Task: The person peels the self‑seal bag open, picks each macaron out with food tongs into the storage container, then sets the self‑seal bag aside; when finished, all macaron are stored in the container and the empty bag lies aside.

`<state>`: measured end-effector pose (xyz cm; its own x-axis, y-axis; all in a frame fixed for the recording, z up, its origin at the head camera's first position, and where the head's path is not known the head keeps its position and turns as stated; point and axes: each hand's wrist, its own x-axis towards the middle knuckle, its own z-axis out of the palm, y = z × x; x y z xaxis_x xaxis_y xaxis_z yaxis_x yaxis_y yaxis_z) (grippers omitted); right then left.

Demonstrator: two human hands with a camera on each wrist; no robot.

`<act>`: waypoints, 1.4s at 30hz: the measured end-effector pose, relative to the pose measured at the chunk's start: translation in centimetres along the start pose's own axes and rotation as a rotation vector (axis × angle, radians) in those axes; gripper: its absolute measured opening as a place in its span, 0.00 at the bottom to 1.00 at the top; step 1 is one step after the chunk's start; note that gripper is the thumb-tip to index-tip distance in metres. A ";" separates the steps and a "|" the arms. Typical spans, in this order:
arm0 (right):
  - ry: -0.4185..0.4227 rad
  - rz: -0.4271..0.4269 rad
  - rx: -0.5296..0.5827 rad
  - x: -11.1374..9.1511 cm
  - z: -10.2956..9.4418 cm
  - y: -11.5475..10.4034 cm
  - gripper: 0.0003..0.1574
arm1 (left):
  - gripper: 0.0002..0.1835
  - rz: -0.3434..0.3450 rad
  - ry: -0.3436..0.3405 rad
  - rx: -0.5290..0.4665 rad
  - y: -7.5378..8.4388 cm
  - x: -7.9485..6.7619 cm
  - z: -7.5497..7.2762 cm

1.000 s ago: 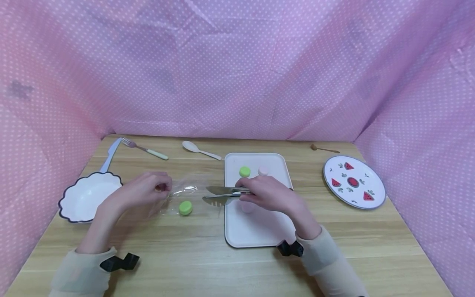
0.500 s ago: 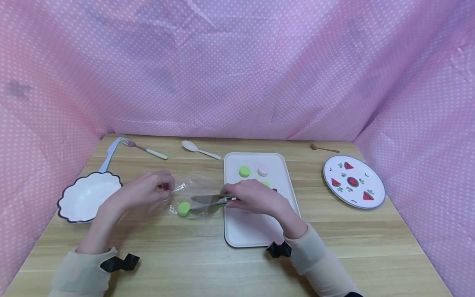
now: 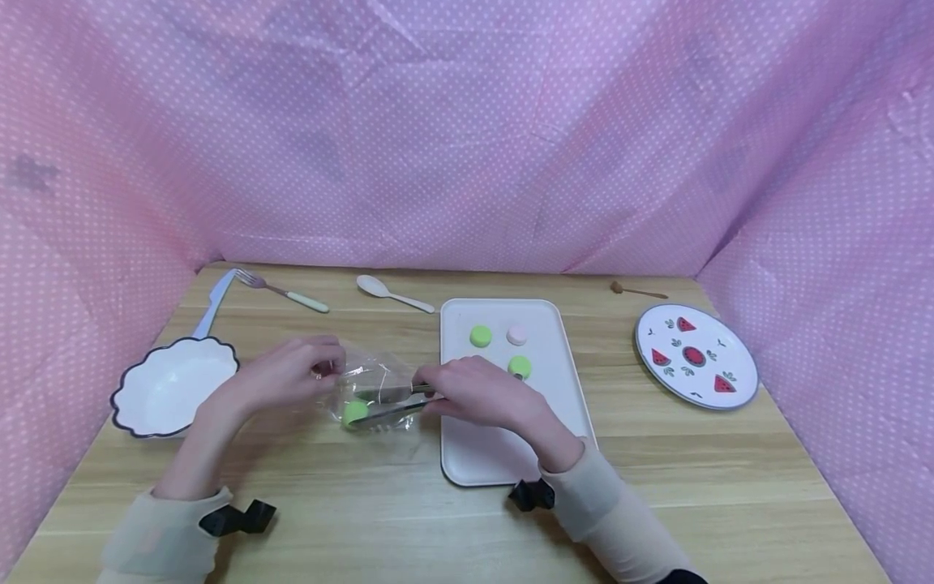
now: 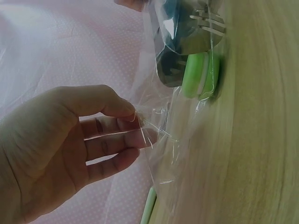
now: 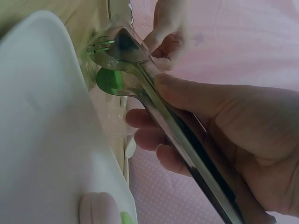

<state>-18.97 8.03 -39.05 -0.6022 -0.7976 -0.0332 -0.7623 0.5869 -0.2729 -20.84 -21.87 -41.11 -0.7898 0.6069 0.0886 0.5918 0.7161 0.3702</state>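
My left hand (image 3: 295, 373) pinches the edge of a clear plastic bag (image 4: 170, 135) between thumb and fingers. In the bag, low over the wooden table, is a green macaron (image 3: 355, 414). Metal tongs (image 5: 170, 123) are gripped by my right hand (image 3: 485, 391), thumb on one arm and fingers on the other. Their forked and rounded ends reach into the bag and lie right beside the macaron, spread apart. Under my right forearm the white tray (image 3: 503, 462) carries green macarons (image 3: 480, 336) and a pink macaron (image 3: 516, 335); another pink one (image 5: 98, 208) shows in the right wrist view.
A scalloped white bowl (image 3: 171, 385) stands at the left, a pale blue knife (image 3: 214, 304) behind it. Along the back lie a fork (image 3: 280, 292), a white spoon (image 3: 394, 294) and a small wooden dipper (image 3: 637, 291). A watermelon-patterned plate (image 3: 696, 385) sits at right.
My right hand has moved left, carrying the tongs off the tray and into the bag. The green macaron in the bag has shifted slightly left. My left hand has barely moved.
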 end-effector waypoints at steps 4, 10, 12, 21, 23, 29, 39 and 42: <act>0.005 0.003 -0.021 0.1 0.0 -0.4 0.14 | 0.08 -0.011 -0.002 0.003 0.0 0.0 0.0; 0.020 -0.005 -0.066 0.1 0.1 -0.8 0.13 | 0.09 -0.021 -0.005 0.011 0.0 0.0 0.1; 0.024 -0.006 -0.064 0.1 0.1 -0.8 0.13 | 0.10 -0.023 -0.005 0.011 0.0 0.0 0.0; 0.049 0.032 -0.094 -0.6 -0.2 0.1 0.14 | 0.09 -0.066 -0.021 -0.012 0.0 -0.1 -0.2; 0.054 0.056 -0.098 -0.8 -0.3 0.3 0.14 | 0.10 -0.071 -0.024 -0.013 0.0 -0.2 -0.3; 0.064 0.094 -0.101 -0.9 -0.4 0.9 0.13 | 0.09 -0.071 -0.041 0.001 0.0 -0.2 -0.2; 0.077 0.067 -0.108 -0.8 -0.2 1.0 0.15 | 0.08 -0.068 -0.041 -0.014 0.0 -0.1 -0.2; 0.077 0.070 -0.102 -0.8 -0.2 0.9 0.15 | 0.08 -0.064 -0.038 -0.015 0.1 -0.2 -0.2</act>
<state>-19.21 9.19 -39.08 -0.6682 -0.7435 0.0259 -0.7355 0.6550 -0.1735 -20.70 -22.01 -40.93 -0.8190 0.5730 0.0297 0.5379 0.7487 0.3876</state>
